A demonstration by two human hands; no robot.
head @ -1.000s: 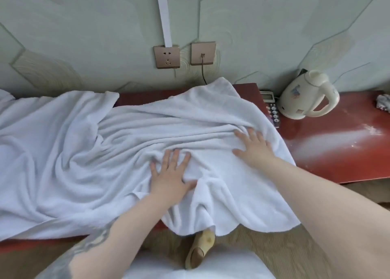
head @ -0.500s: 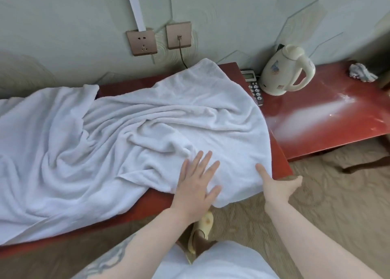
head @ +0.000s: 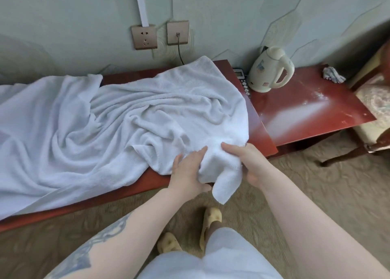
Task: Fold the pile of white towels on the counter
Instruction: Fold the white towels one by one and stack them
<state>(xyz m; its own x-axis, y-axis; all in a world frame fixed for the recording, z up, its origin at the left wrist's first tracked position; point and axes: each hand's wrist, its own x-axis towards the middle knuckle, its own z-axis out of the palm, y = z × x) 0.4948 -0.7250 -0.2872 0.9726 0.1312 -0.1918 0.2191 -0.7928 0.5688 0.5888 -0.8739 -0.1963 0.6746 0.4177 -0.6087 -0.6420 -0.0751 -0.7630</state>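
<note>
A large white towel (head: 130, 118) lies crumpled across the red counter (head: 261, 131), over more white cloth (head: 38, 118) spread to the left. Its near right corner (head: 225, 177) hangs off the counter's front edge. My left hand (head: 187, 173) holds that corner from the left, thumb tucked under the cloth and fingers on top. My right hand (head: 247, 162) grips the same corner from the right, thumb on top of the bunched fabric.
A cream electric kettle (head: 272, 69) stands on the lower red table (head: 316, 114) at right, with a phone (head: 242, 82) beside it and a crumpled cloth (head: 333, 74) farther back. A chair (head: 375, 101) stands far right. Wall sockets (head: 144, 37) sit above the counter. Carpet lies below.
Both hands slid from flat on the towel's middle down to its near right corner and took hold of it. The corner is now bunched and lifted off the counter's edge.
</note>
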